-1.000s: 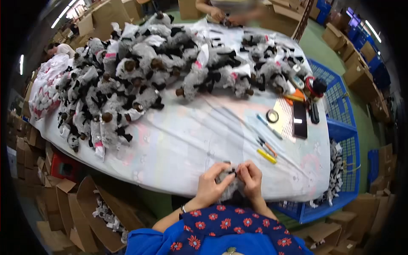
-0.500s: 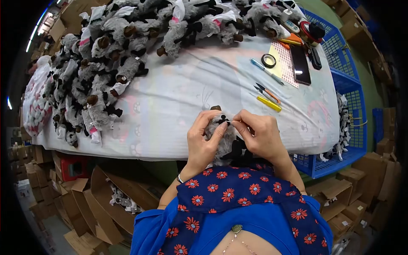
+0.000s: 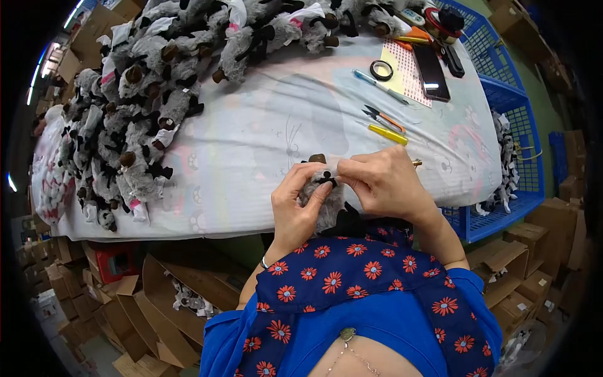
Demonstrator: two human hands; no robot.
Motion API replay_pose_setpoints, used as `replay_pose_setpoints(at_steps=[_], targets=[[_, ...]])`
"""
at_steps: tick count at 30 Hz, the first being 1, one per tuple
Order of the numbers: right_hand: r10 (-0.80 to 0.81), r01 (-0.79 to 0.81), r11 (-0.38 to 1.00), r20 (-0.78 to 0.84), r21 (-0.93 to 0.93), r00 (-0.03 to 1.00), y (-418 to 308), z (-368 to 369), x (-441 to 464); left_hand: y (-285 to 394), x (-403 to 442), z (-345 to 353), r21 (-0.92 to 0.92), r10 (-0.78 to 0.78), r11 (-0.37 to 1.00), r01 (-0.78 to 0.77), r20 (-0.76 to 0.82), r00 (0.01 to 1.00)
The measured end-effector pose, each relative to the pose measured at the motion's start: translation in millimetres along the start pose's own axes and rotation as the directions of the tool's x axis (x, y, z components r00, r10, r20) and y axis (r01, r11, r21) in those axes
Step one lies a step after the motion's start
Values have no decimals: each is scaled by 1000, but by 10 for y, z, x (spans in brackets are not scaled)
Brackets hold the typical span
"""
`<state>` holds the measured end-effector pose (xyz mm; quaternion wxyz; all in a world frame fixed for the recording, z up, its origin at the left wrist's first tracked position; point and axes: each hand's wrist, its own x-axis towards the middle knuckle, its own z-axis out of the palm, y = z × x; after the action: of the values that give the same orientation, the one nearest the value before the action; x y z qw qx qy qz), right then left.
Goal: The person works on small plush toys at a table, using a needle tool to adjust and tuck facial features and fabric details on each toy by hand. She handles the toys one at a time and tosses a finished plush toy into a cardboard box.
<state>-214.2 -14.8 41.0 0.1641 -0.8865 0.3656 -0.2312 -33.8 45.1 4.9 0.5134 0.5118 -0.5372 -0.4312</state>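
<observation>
My left hand is wrapped round a small grey plush toy with black limbs and a brown tip, just over the table's front edge. Its thumb presses by the black stitched patch on the fluffy face. Against the same spot, my right hand has thumb and forefinger pinched together. Whatever sits in that pinch is hidden by the fingers. A small gold-coloured tip shows beyond the knuckles of the right hand; I cannot tell what it belongs to.
Many similar plush toys are heaped along the left and back of the cloth-covered table. Snips, a yellow-handled tool, a pen, black tape and a phone lie right. Blue crates stand beyond.
My right hand has turned and shifted slightly up over the toy's face, covering the small white bit seen between the fingers before. My left hand keeps its hold. The view has shifted a little.
</observation>
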Motion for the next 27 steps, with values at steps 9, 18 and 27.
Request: replay_pose_setpoints(at_steps=[9, 18, 27], targets=[[-23, -154, -34, 154, 987, 988, 23, 31, 10, -138, -55, 7, -68, -201, 976, 207, 75, 977], [289, -239, 731, 28, 639, 957, -19, 120, -32, -78, 127, -128, -196, -216, 952, 235, 112, 970], [150, -127, 979, -137, 158, 979, -30, 292, -48, -96, 94, -64, -179, -211, 957, 228, 105, 972]])
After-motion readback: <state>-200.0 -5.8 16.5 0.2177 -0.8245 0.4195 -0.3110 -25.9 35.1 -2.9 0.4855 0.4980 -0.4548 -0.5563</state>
